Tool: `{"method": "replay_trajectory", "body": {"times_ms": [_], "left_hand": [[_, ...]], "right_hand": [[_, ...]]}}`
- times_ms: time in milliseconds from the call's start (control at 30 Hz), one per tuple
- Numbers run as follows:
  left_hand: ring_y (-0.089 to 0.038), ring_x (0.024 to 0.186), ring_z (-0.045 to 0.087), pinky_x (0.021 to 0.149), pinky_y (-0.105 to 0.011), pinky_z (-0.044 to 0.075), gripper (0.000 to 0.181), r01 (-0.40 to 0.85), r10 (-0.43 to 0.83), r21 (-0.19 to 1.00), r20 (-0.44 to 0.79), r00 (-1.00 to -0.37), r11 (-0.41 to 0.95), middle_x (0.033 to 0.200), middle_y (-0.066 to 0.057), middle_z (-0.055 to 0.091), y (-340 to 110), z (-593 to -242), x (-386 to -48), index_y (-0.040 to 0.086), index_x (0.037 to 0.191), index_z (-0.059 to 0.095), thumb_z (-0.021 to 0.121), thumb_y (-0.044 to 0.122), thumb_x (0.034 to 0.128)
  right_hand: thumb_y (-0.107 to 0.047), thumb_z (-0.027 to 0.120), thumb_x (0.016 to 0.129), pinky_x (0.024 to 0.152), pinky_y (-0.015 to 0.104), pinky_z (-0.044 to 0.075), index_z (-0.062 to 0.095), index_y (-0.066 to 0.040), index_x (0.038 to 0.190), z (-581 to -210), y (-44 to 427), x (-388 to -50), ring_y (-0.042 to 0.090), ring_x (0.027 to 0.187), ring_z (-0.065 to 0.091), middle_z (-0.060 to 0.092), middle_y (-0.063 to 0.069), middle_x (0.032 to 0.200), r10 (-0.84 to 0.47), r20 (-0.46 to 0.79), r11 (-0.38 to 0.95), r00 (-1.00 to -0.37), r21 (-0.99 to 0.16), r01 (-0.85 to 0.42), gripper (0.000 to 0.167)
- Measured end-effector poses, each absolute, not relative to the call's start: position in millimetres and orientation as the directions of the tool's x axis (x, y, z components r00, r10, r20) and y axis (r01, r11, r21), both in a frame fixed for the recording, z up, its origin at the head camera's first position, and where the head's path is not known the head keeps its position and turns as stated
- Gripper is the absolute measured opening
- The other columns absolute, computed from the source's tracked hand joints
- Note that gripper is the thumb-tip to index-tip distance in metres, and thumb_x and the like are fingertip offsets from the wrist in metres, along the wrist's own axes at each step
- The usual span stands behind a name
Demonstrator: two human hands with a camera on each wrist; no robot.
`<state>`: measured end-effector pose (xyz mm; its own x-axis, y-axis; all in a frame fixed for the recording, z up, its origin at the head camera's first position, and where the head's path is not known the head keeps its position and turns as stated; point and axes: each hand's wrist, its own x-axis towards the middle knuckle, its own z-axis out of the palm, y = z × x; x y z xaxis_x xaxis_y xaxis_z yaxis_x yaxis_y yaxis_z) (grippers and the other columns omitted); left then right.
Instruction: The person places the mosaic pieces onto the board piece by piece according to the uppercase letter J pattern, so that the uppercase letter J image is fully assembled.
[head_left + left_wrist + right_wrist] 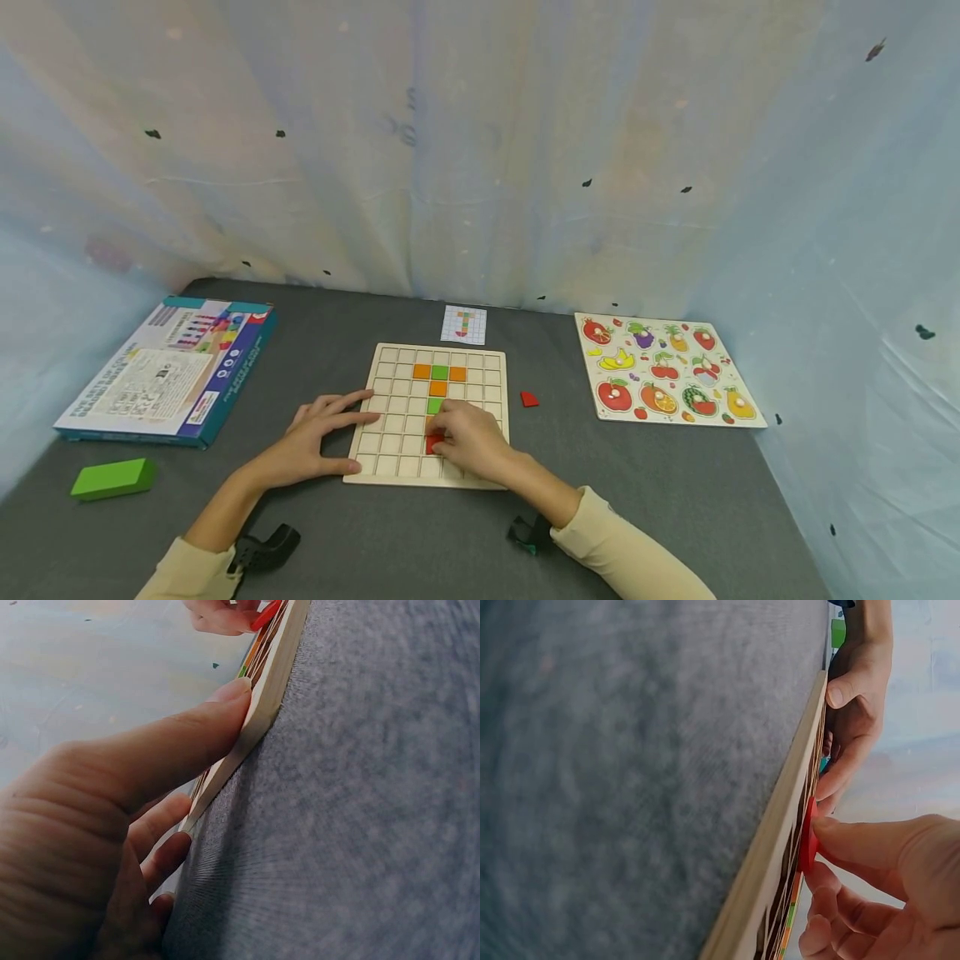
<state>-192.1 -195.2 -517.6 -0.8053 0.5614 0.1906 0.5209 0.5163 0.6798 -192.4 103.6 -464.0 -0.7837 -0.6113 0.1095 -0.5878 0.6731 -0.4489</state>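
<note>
A wooden grid board (pixel 390 422) lies on the table, with orange tiles (pixel 422 371) and green tiles (pixel 440 372) set in several of its squares. My left hand (pixel 307 446) rests at the board's left edge, fingers and thumb spread and touching the rim. Over the lower middle squares, my right hand (pixel 474 439) pinches a red tile (pixel 808 836) between thumb and finger, close against the grid. The fingers partly cover the squares around it. Another red tile (pixel 529 399), with one rounded side, lies on the table just right of the board.
A small pattern card (pixel 463 325) lies behind the board. To the right is a fruit puzzle board (pixel 663 371). At the left are a flat toy box (pixel 165 367) and a green block (pixel 113 479). A hanging sheet (pixel 480 167) encloses the table.
</note>
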Motion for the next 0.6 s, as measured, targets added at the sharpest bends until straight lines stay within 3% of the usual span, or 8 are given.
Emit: {"method": "replay_trajectory", "body": {"times_ms": [600], "left_hand": [[-0.025,0.13,0.032,0.087,-0.051,0.023,0.065,0.516,0.558,0.679,0.187,-0.809,0.521,0.159,-0.011,0.033,-194.2,-515.3,-190.9,0.023,0.14,0.06,0.082,0.038,0.0807]], "right_hand": [[-0.011,0.081,0.084,0.061,0.018,0.039,0.08,-0.012,0.091,-463.2,99.3,-191.4,0.006,0.074,0.052,0.062,-0.003,0.083,-0.618,0.131,0.669,-0.775,-0.431,-0.606,0.007]]}}
